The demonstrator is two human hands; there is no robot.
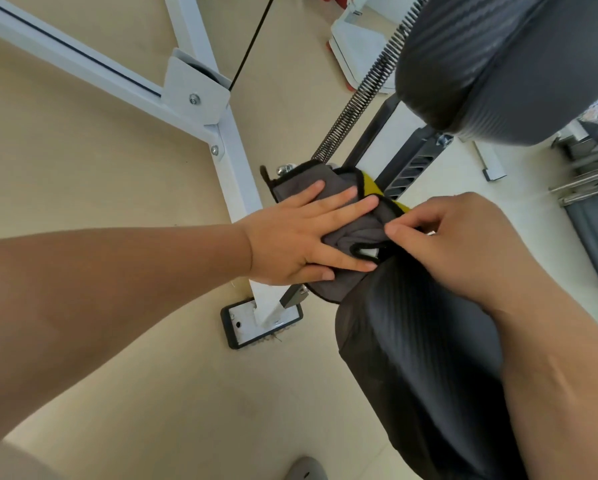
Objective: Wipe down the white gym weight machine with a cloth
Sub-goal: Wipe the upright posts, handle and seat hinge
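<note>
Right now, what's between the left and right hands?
Only the grey cloth, in the head view: the left hand presses flat on it and the right hand pinches its black-trimmed edge.

Frame (236,157) glossy white metal; cloth (356,233) soft matt grey

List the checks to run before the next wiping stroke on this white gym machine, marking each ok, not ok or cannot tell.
1. Left hand presses flat on the grey, black-edged fabric cloth: ok.
2. Right hand pinches the cloth's edge: ok.
3. Cloth spread smooth: not ok, bunched, yellow side showing.
4. Cloth touching the white metal frame tube: cannot tell, contact hidden.
5. Fingers off the long steel coil spring: ok.
</note>
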